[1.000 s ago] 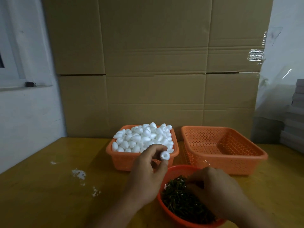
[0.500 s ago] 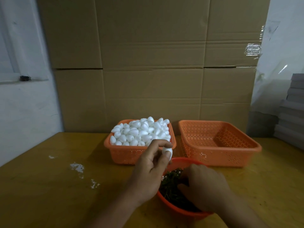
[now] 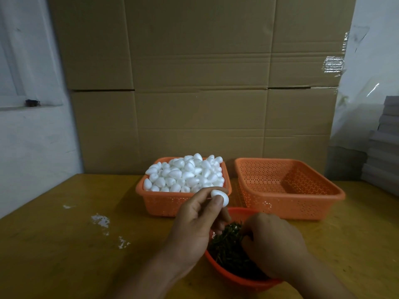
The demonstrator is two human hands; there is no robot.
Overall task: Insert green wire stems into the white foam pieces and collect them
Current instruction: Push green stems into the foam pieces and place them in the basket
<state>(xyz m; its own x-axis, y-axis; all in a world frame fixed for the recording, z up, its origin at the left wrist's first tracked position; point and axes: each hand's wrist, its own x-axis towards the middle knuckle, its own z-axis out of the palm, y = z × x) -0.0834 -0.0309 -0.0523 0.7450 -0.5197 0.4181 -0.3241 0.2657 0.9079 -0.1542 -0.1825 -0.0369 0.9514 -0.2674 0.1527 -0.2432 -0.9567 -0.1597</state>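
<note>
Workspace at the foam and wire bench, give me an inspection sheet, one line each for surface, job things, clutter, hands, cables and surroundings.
Surface: yellow wooden table, bearing three orange containers.
Job's things: left basket heaped with white foam pieces; right basket with nothing seen in it; round bowl of green wire stems nearest the person.
Clutter: white crumbs scattered on the table's left part.
Hands: left hand pinches one foam piece above the bowl; right hand reaches into the stems, its fingertips hidden.
Cables: nothing seen.
Surroundings: cardboard boxes stacked behind the baskets, white wall at left, grey stack at right.
</note>
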